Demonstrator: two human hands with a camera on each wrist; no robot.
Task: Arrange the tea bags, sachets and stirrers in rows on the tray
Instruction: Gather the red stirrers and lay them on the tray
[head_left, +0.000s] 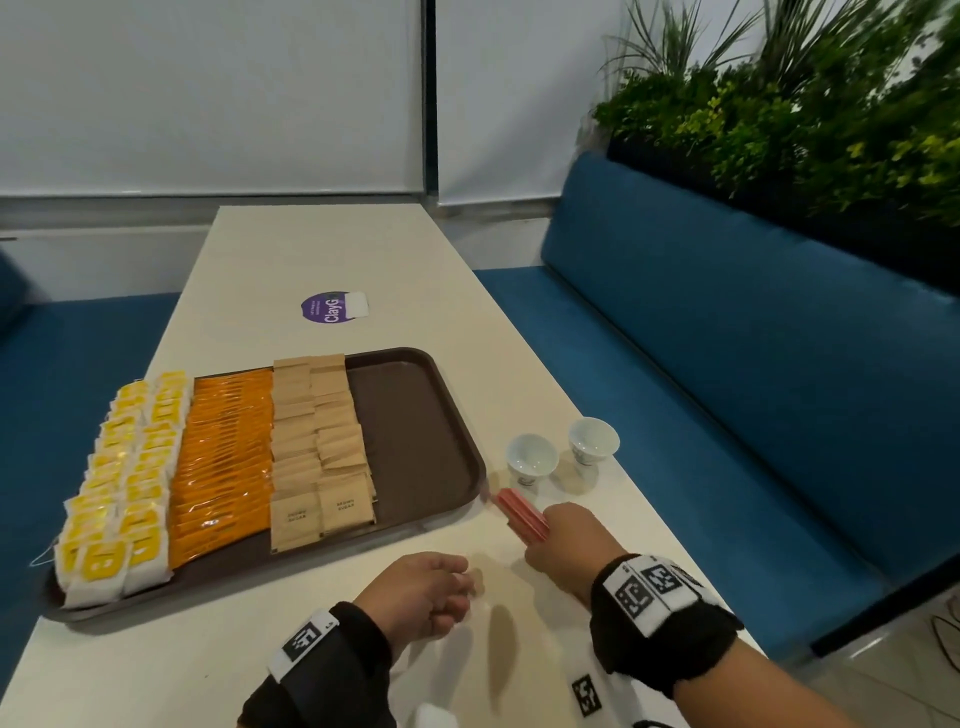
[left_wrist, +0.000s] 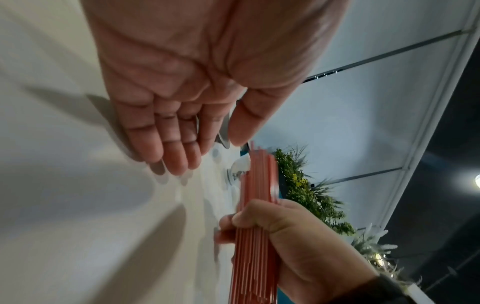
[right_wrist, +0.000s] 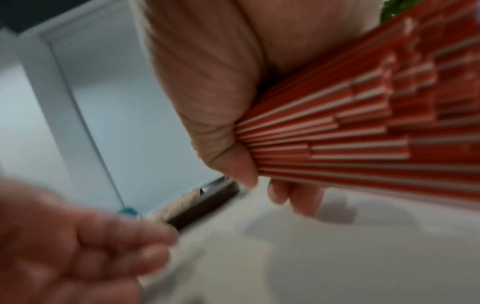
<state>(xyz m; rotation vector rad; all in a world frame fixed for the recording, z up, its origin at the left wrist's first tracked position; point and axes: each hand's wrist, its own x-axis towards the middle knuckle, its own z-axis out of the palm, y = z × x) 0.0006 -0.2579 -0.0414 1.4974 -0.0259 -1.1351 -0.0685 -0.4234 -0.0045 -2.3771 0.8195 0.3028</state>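
Centrally, the right hand is gripping a bundle of red-and-white stirrers, its fingers and thumb curling round the near part of the bundle while the far ends are projecting forward and to the left, toward the near right corner of the brown tray. Those far ends are lying just beside the tray's rim, over the cream table; whether they are touching rim or table cannot be told. Seen from the left wrist, the stirrers are passing through the closed right hand, thumb across the front of the bundle. Seen from the right wrist, the stirrers are fanning out unevenly past the thumb, their ends stepped.

To the left of the bundle, the left hand is hovering near the table's front edge, holding nothing and well clear of the stirrers; from its own wrist the left hand is showing a bare palm with fingers loosely extended and lying side by side.

On the tray, rows are lying from left to right: yellow-tagged tea bags, orange sachets and brown sugar sachets. The tray's right strip is lying bare, nearest the stirrers.

Two small white cups are standing on the table just beyond the right hand. A blue bench is running along the table's right side.
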